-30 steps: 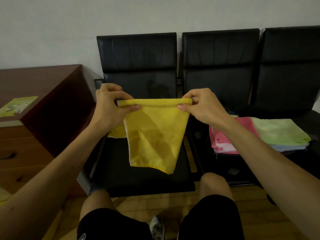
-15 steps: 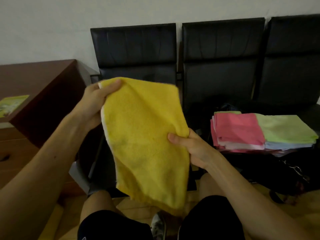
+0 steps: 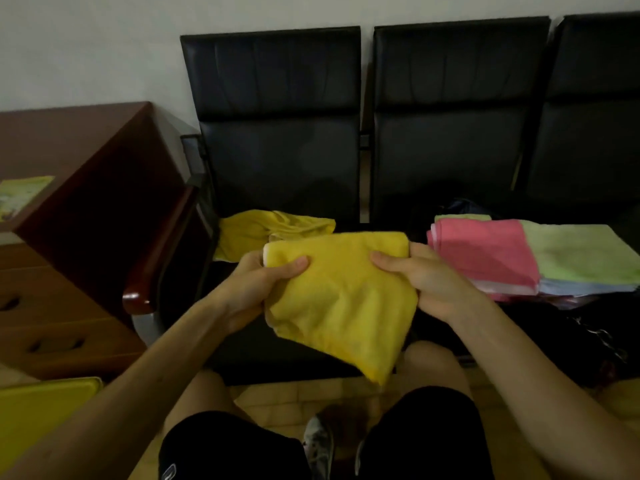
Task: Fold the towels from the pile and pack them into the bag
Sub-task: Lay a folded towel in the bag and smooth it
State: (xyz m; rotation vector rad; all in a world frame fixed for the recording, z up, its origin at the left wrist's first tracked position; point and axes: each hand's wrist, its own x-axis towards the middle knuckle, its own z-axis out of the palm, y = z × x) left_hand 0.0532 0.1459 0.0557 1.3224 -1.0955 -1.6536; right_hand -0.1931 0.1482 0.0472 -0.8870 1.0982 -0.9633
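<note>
- Step in hand: folding. The yellow towel [image 3: 341, 299] is held in the air in front of the row of black chairs [image 3: 277, 98], above the person's knees. It is already doubled, with a rolled fold along its top edge and one loose corner hanging down.
- Left hand [image 3: 256, 285]: grips the towel's left edge, thumb pressed on the upper face, fingers hidden beneath the cloth.
- Right hand [image 3: 426, 278]: grips the right edge in the same way, thumb on top.
- Progress, as judged: well along. A stack of folded towels [image 3: 481, 254], pink and green on top with paler layers below, rests on the middle seat. One crumpled yellow towel [image 3: 273, 230] lies unfolded on the seat nearest the cabinet [image 3: 69, 168].
- Bag [image 3: 571, 337]: a dark shape under and beside the stack appears to be the bag. Its opening cannot be made out in the dim light.
- Next move, as judged: bring the hanging corner up square with the fold, then flatten the towel and place it on the stack. Uneven edges will give a lopsided bundle.
- Surface: padded black seats, smooth and slightly glossy.
- Room: plain pale wall [image 3: 104, 46] behind the chairs. A leaflet [image 3: 20, 195] lies on the cabinet top, and the floor [image 3: 294, 396] is wood-patterned.
</note>
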